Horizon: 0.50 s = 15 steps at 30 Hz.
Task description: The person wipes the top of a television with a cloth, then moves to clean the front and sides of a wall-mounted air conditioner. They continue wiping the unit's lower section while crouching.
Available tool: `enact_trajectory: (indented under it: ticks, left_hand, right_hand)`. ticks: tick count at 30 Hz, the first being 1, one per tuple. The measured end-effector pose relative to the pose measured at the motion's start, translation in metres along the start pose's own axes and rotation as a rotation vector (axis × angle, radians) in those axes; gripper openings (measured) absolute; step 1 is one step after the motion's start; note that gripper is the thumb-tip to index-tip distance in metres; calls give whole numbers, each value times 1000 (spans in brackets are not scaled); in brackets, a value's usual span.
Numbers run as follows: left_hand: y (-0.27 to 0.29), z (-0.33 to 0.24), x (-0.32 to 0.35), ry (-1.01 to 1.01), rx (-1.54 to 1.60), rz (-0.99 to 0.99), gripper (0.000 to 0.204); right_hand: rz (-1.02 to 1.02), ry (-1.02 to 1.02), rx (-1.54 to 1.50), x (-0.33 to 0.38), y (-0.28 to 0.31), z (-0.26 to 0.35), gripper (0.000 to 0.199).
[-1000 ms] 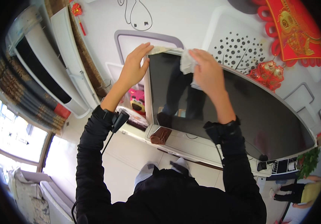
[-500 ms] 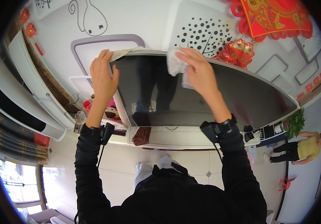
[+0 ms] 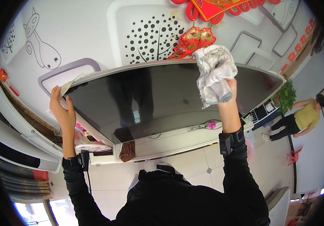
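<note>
Left hand [image 3: 63,111]: raised, fingers spread, thumb set apart, at the upper left corner of the television [image 3: 162,98]. Right hand [image 3: 232,87]: raised, arm extended, bearing a cloth [image 3: 215,73] before the screen's right part; its fingers are covered, so their closure cannot be told. Cloth: whitish, plush, crumpled, grey-edged. Television: glossy dark panel, pale frame, reflecting legs. Below: white desk [image 3: 162,145] with brown item [image 3: 127,151]. Behind: red-and-gold fish ornament [image 3: 192,41], partly masked by cloth. Right end: leafy green plant [image 3: 286,96]; beyond, a person [image 3: 308,117] in yellow.
</note>
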<state>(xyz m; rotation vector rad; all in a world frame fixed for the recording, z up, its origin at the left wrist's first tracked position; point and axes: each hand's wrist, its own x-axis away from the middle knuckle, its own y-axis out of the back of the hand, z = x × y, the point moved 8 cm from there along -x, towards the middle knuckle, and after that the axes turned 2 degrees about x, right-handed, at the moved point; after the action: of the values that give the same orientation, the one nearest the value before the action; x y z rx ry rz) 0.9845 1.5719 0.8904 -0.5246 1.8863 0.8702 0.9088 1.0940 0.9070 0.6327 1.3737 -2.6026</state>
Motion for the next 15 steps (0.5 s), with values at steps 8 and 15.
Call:
enact_trajectory:
  ticks: [8,15]
  left_hand:
    - [-1,4,3,31,-70,4,39]
    - [-2,0,2,42,-87,12,43]
  right_hand:
    - [-308,729,1643,-3,-9,90,36]
    - [-294,717,2031,-20,-6,28,36]
